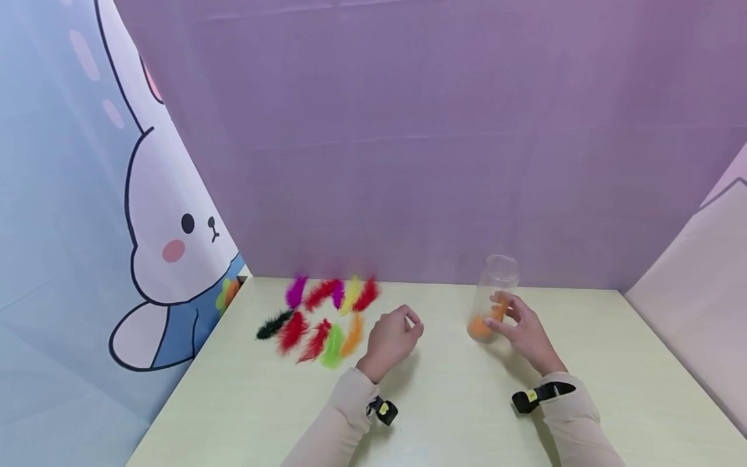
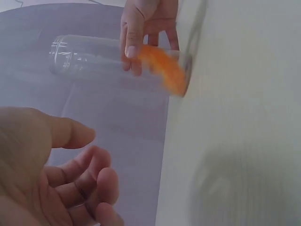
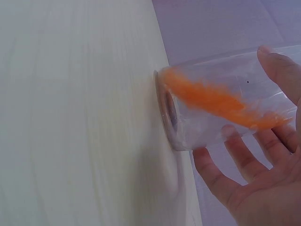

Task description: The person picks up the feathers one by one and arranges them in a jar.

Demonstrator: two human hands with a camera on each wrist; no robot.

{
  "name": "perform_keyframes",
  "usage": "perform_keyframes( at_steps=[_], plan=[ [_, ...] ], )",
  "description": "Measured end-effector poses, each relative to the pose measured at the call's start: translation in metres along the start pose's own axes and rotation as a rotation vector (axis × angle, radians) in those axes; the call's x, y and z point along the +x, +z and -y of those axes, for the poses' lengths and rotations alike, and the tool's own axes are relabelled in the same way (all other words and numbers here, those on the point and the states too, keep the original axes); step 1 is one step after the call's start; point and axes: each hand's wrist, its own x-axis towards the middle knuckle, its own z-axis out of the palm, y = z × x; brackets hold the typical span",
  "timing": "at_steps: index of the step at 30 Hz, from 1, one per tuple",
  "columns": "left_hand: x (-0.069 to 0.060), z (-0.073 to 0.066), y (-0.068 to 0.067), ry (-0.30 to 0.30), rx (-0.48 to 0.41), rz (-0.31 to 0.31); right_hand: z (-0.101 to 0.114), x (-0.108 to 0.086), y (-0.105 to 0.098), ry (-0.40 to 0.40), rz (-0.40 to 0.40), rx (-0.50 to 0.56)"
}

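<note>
A clear jar [image 1: 489, 292] stands on the table, tilted slightly, with an orange feather [image 1: 480, 326] inside. My right hand [image 1: 528, 337] grips its lower part, thumb on one side and fingers on the other. The same feather [image 3: 211, 100] lies slantwise in the jar [image 3: 202, 134] in the right wrist view. Between the jar and the loose feathers, my left hand [image 1: 390, 340] hovers above the table. Its fingers are loosely curled around nothing, thumb apart from them in the left wrist view [image 2: 61, 174].
Several feathers lie spread at the left of the table [image 1: 443, 402]: among them purple [image 1: 296, 292], black [image 1: 273, 325], red [image 1: 293, 331], green [image 1: 332, 347], yellow [image 1: 351, 295] and orange [image 1: 353, 334] ones. A purple cloth [image 1: 432, 143] hangs behind the table's back edge.
</note>
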Motion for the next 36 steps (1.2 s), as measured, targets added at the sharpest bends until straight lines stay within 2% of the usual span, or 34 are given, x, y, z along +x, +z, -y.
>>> perform_keyframes(
  at_steps=[7,13,19,25,30,36],
  plan=[
    [-0.02,0.022,-0.026,0.051,0.143,0.023,-0.001,0.001,-0.001,0.007,0.007,0.005],
    [-0.03,0.036,-0.053,0.052,0.198,0.082,0.0,0.001,-0.002,0.014,0.006,0.008],
    [-0.031,0.054,-0.086,-0.016,0.273,0.157,-0.001,0.002,-0.002,0.018,0.006,0.003],
    [-0.032,0.066,-0.115,-0.102,0.377,0.149,0.001,0.001,-0.003,0.017,0.012,0.011],
    [-0.032,0.075,-0.12,-0.123,0.425,0.169,0.004,0.0,-0.003,0.019,0.015,0.028],
    [-0.032,0.082,-0.111,-0.137,0.486,0.205,0.004,0.0,-0.003,0.026,0.022,0.036]
  ],
)
